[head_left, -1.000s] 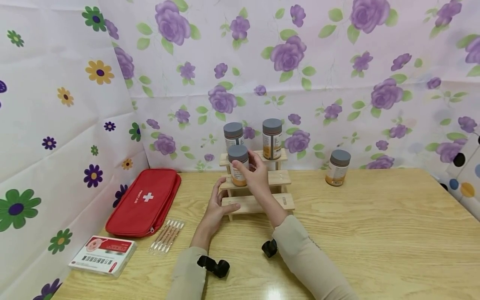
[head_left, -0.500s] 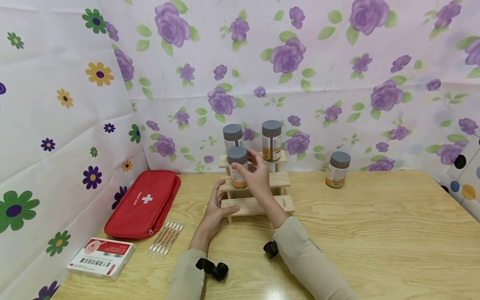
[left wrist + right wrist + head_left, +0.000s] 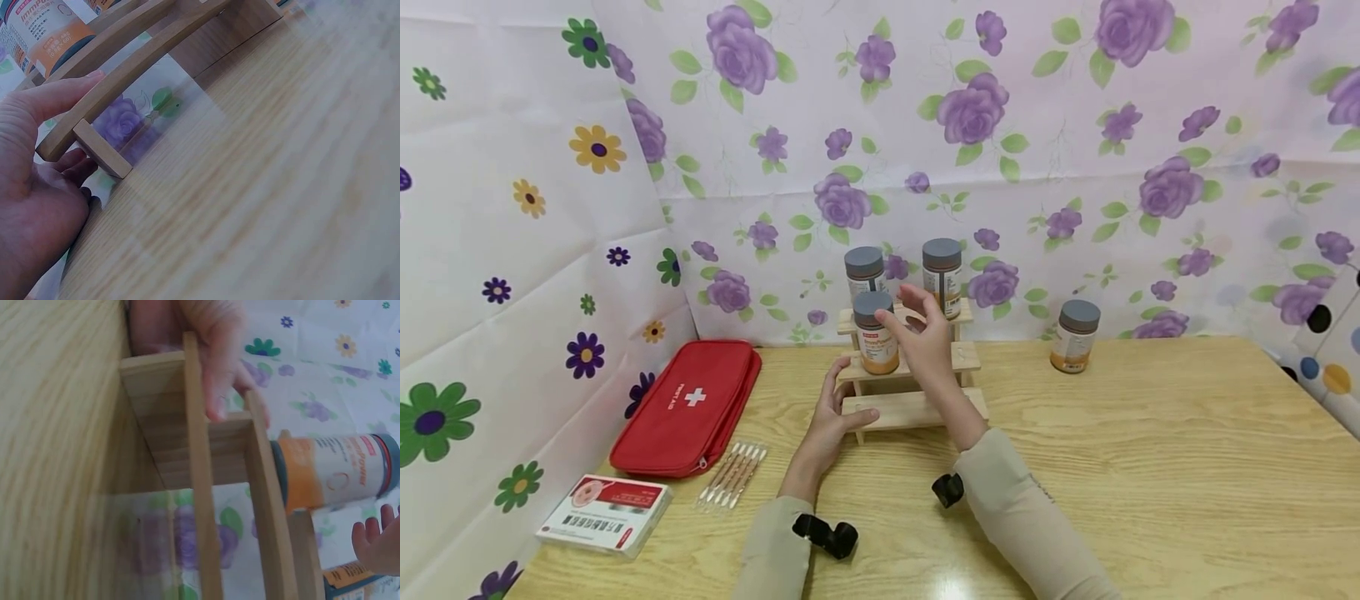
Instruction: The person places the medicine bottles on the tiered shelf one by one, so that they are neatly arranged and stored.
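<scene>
A wooden three-step display stand (image 3: 891, 410) holds grey-lidded jars. My left hand (image 3: 831, 421) grips its left end; in the left wrist view the thumb (image 3: 59, 97) lies on the lowest step while fingers reach beneath it. On the middle step, at the left, one jar (image 3: 878, 348) with a white and orange label stands upright. My right hand (image 3: 929, 350) is just right of that jar, fingers loosely bent and holding nothing; the right wrist view shows a gap between jar (image 3: 334, 472) and fingers. Two more jars, left (image 3: 863, 265) and right (image 3: 942, 271), occupy the top step, partly covered.
Another jar (image 3: 1076, 337) stands alone on the wooden table (image 3: 1165, 467) to the right. At the left lie a red first-aid pouch (image 3: 688, 408), a pack of cotton swabs (image 3: 732, 477) and a white-and-red box (image 3: 606, 514). Flowered cloth (image 3: 1030, 158) hangs behind.
My right hand has let go of the middle-step jar and shifted slightly right, so more of its label shows. The left hand keeps its grip on the stand.
</scene>
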`<state>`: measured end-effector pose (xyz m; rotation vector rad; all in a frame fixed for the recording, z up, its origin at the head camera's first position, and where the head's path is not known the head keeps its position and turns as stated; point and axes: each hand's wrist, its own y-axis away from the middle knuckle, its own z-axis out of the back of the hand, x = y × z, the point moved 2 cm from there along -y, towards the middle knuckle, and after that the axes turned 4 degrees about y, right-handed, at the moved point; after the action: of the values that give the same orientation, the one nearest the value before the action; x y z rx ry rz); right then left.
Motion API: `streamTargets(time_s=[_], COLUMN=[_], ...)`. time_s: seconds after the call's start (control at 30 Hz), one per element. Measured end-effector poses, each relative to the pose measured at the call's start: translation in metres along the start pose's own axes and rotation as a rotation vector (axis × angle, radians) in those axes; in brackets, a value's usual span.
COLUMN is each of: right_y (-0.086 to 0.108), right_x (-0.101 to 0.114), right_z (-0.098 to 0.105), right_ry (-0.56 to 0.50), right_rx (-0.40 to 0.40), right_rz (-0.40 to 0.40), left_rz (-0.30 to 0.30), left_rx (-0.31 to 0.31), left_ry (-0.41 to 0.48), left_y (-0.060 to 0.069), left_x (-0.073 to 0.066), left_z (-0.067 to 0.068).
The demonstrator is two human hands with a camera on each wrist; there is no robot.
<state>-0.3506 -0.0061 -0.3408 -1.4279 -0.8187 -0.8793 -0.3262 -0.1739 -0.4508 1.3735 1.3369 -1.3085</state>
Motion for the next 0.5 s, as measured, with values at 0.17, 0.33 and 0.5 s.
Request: streamTargets(time_s=[0.17,0.33,0.5], right_y=[-0.005,-0.011,-0.012], right_x=[0.007,0.017,0.025], right_z=[0.013,0.029,0.05], right_ry=[0.009,-0.008,-0.019], right_rx=[0.01,-0.016,-0.055], right_rz=[0.004,0.011,-0.005], left_rz=[0.004,0.003,-0.001], left_rx=[0.002,0.008,-0.011], left_ry=[0.003,0.014,0.015], left_y=[-0.001,0.0,0.0], left_x=[0.0,0.001,0.001], left_z=[-0.002,-0.002,-0.003])
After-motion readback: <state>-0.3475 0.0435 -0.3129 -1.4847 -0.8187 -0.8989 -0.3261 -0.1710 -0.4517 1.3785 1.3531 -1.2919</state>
